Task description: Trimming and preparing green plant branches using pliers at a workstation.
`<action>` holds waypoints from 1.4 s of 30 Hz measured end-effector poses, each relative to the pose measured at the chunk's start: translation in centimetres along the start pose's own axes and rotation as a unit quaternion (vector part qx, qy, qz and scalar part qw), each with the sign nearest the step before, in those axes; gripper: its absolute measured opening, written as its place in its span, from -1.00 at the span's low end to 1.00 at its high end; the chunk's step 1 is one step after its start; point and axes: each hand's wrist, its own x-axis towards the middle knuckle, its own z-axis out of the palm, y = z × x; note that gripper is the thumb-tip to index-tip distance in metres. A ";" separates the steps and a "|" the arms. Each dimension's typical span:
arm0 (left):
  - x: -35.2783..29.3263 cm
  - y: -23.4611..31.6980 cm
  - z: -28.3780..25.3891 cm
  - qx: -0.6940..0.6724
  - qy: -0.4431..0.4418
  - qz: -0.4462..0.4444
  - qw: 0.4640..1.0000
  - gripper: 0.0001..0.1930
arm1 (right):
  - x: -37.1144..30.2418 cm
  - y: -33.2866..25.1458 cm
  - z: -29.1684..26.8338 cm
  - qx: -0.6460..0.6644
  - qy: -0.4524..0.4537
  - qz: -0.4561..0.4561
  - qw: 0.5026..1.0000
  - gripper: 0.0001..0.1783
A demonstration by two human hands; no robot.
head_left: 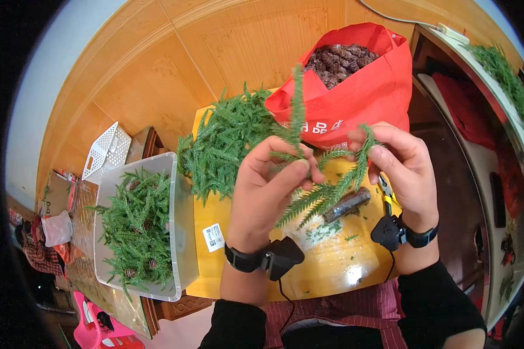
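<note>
A green artificial pine sprig [337, 189] with several needled branches is held up over the yellow table [326, 276]. My left hand [262, 189] pinches it near where the branches meet, one branch standing upright above the fingers. At another branch, the thumb and fingers of my right hand [407, 171] are closed on the needles. Below the hands lies a dark brown, roughly cylindrical piece [348, 205], next to a whitish patch with green bits. Pliers [387, 193] with yellow and black handles lie beside my right hand, which partly hides them.
A heap of pine sprigs [227, 142] covers the table's far left. Left of the table, a clear plastic bin [184, 238] holds sprigs and pine cones. Behind my hands stands a red bag [378, 93] full of pine cones [337, 63]. A white label [213, 237] lies near my left wrist.
</note>
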 end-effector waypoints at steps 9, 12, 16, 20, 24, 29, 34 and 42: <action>-0.2 -0.5 1.0 0.128 0.022 0.034 0.991 -0.84 | -0.5 -0.9 1.1 -0.132 -0.039 -0.106 0.985 -0.79; -0.1 -1.0 1.5 0.139 0.012 0.030 0.990 -0.81 | -0.7 -1.1 1.1 -0.139 -0.047 -0.057 0.987 -0.79; -0.6 -0.2 1.7 0.149 0.016 0.009 0.989 -0.79 | -0.8 -0.7 1.4 0.015 -0.034 0.010 0.999 -0.70; -0.9 0.2 1.6 0.154 0.014 0.001 0.988 -0.79 | -0.9 -0.7 1.8 0.049 -0.069 0.073 0.994 -0.58; -0.5 -0.2 1.8 0.128 0.004 -0.031 0.991 -0.79 | -0.8 -1.4 1.4 0.058 -0.079 0.109 0.989 -0.59; -0.4 -0.5 2.2 0.138 0.018 -0.045 0.989 -0.79 | -0.6 -1.4 1.2 0.080 -0.066 0.141 0.985 -0.64; -0.4 -0.6 2.4 0.131 0.041 -0.024 0.990 -0.86 | -0.3 -0.2 1.3 0.064 -0.071 0.087 0.992 -0.77; -0.4 -0.6 1.9 0.159 0.027 0.004 0.987 -0.89 | -0.2 -0.2 1.1 -0.012 -0.055 0.055 0.997 -0.82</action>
